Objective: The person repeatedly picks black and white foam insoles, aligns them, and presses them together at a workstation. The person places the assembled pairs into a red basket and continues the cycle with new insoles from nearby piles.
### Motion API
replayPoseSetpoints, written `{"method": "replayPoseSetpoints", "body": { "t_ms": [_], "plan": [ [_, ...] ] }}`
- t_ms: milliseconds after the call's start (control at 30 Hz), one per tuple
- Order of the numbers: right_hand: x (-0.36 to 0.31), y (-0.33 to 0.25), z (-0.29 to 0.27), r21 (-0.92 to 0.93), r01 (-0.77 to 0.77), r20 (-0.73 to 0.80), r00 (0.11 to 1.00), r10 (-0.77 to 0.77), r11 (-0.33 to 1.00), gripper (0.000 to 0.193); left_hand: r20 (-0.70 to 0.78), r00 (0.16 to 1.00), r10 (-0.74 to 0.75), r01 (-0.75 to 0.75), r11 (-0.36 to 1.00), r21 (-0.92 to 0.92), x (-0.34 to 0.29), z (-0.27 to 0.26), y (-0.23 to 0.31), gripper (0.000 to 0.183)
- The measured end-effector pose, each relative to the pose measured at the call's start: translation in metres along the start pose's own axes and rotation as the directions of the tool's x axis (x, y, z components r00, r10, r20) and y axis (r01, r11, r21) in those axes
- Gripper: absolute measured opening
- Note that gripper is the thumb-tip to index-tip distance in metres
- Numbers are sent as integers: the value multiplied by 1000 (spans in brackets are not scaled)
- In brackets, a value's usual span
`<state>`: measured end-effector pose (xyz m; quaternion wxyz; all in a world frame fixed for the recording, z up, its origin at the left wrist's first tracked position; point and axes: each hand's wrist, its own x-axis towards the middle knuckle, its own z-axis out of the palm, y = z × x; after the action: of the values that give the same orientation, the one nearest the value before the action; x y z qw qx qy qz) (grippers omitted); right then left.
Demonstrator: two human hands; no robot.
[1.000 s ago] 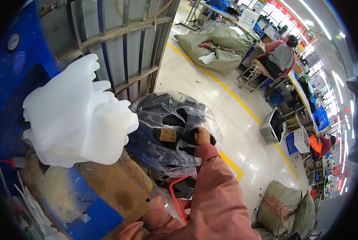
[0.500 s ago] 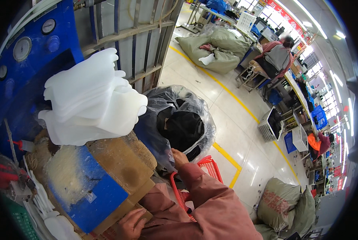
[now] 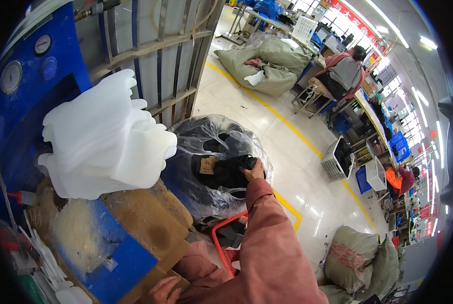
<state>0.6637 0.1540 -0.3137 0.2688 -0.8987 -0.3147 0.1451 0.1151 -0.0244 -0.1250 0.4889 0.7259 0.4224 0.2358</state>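
Here's the clear bag [image 3: 183,187] mid-view, loosely open at the top, likely to keep the black cloth [image 3: 227,172] inside gathered and reachable. At its three o'clock, the right hand [image 3: 253,171] has its fingers closed around a bunch of that cloth, seemingly for a sure grip, while at seven the left hand [image 3: 161,291] lies half-curled, its hold impossible to tell.

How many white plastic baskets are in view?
3: an upper basket by the far workbench, a floor basket holding dark items, and a third basket to its right. More may be hidden in the background.
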Motion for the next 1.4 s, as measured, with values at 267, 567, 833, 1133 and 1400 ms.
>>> {"method": "replayPoseSetpoints", "body": {
  "t_ms": [267, 567, 833, 1133, 1400],
  "plan": [
    [-5, 12, 22, -272, 86, 64, 995, -72, 958, 47, 68, 993, -99, 99, 995, 10, 10, -4, 20, 33],
    [-153, -56, 51, -290, 667, 168, 742, -649, 687, 48, 139, 987, -78, 81, 997, -14, 1, -7, 38, 36],
    [-181, -41, 37, -259, 613, 351, 779, -519, 746, 61, 102, 982, -157, 156, 988, 13, -21, -15, 44, 33],
    [-137, -38, -20, -176, 506, -313, 785, -535, 845, 70, 141, 988, -58, 54, 998, 32, -14, -14, 37, 32],
    [-105, -7, -4, -87, 290, -130, 945, -299, 953, 72, 147, 984, -100, 93, 994, 55, -10, -18, 39, 31]
  ]
}}
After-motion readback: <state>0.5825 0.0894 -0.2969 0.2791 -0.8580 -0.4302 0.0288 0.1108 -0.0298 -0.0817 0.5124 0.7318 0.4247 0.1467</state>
